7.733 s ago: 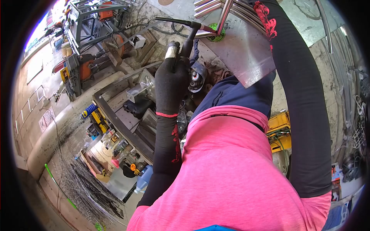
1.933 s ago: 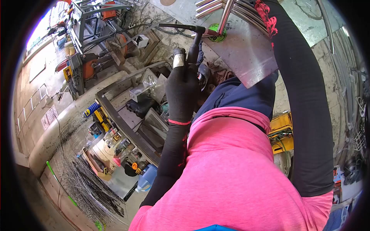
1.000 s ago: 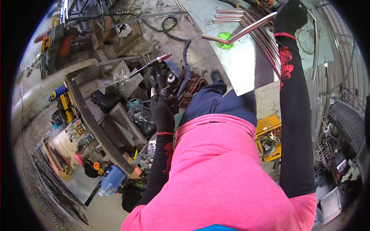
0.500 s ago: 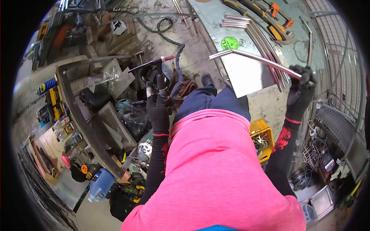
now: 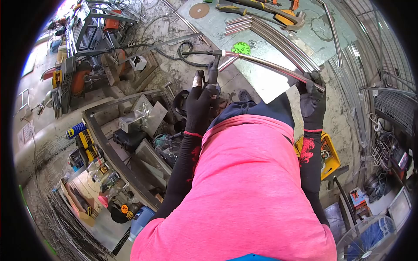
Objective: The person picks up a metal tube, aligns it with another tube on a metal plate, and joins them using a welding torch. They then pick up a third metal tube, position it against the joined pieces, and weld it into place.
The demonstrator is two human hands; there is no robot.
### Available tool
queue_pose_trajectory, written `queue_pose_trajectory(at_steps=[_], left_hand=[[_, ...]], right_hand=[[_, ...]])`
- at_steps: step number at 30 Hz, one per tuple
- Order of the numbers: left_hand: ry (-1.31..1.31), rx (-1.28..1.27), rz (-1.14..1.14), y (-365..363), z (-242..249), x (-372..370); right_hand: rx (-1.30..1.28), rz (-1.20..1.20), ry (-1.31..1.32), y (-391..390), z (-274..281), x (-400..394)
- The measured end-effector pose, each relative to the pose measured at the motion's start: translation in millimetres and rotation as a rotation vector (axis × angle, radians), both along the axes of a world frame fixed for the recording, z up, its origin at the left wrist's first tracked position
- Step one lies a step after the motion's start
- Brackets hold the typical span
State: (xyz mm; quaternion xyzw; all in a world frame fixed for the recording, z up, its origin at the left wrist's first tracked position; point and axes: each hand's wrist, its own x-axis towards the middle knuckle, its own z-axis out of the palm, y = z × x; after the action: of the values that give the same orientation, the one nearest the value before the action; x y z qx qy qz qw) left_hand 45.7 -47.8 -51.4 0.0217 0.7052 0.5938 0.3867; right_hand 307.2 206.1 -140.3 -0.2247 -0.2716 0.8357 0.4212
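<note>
In my gloved left hand (image 5: 200,102) is a TIG welding torch (image 5: 200,53), its fingers closed around the handle. The long black back cap points left, and the torch head overlaps the bend of a shiny metal tube (image 5: 274,66). My gloved right hand (image 5: 313,98) grips this tube near its long end. The short leg of the tube slants down to the left behind the torch. Beneath the tube, a bright reflective metal sheet (image 5: 266,85) lies at the bench's near edge. Several similar bent tubes (image 5: 281,42) lie side by side just beyond.
The metal workbench (image 5: 220,41) carries a green round label (image 5: 241,48), a hammer (image 5: 298,21) and a cutting disc (image 5: 199,10). A yellow crate (image 5: 333,162) stands low on the right. Left of me, a dark-edged frame (image 5: 111,152) surrounds scrap and tools. Cable loops across the floor.
My left hand has brought the torch up and right to the tube's bend. The right hand has moved left with the tube. The whole view has shifted.
</note>
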Motion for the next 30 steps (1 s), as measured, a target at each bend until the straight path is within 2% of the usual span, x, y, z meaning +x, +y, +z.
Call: queue_pose_trajectory(at_steps=[1, 3, 6, 9, 11, 13, 19, 21, 22, 23, 27, 29, 30], left_hand=[[-0.009, -0.020, 0.000, 2, 1, 3], [0.011, -0.029, 0.007, 7, 8, 8], [-0.061, -0.156, 0.109, 14, 13, 15], [0.030, -0.062, 0.104, 4, 8, 20], [-0.062, 0.003, 0.142, -1, 8, 30], [-0.082, -0.057, 0.196, 3, 16, 36], [-0.087, -0.146, 0.154, 4, 10, 28], [-0.086, -0.114, 0.143, 12, 13, 25], [-0.084, -0.082, 0.143, 16, 18, 23], [-0.094, -0.083, 0.128, 19, 20, 19], [-0.143, -0.201, -0.017, 24, 23, -1], [-0.155, -0.212, -0.068, 24, 20, -13], [-0.145, -0.210, -0.073, 23, 17, -18]], right_hand=[[0.135, -0.028, -0.179, -2, 6, -2], [0.175, -0.022, -0.234, -4, 31, -6], [0.484, 0.001, -0.422, 3, 82, -18], [0.568, 0.174, -0.397, 21, 100, -21], [0.512, 0.211, -0.398, 26, 93, -18], [0.517, 0.172, -0.452, 29, 89, -15], [0.603, 0.183, -0.572, 33, 95, -11], [0.537, 0.174, -0.581, 30, 97, -13], [0.608, 0.130, -0.586, 28, 97, -14], [0.681, 0.085, -0.590, 26, 98, -16], [0.664, 0.048, -0.680, 13, 113, -28], [0.620, -0.001, -0.581, 10, 123, -38], [0.733, 0.020, -0.638, 11, 129, -40]])
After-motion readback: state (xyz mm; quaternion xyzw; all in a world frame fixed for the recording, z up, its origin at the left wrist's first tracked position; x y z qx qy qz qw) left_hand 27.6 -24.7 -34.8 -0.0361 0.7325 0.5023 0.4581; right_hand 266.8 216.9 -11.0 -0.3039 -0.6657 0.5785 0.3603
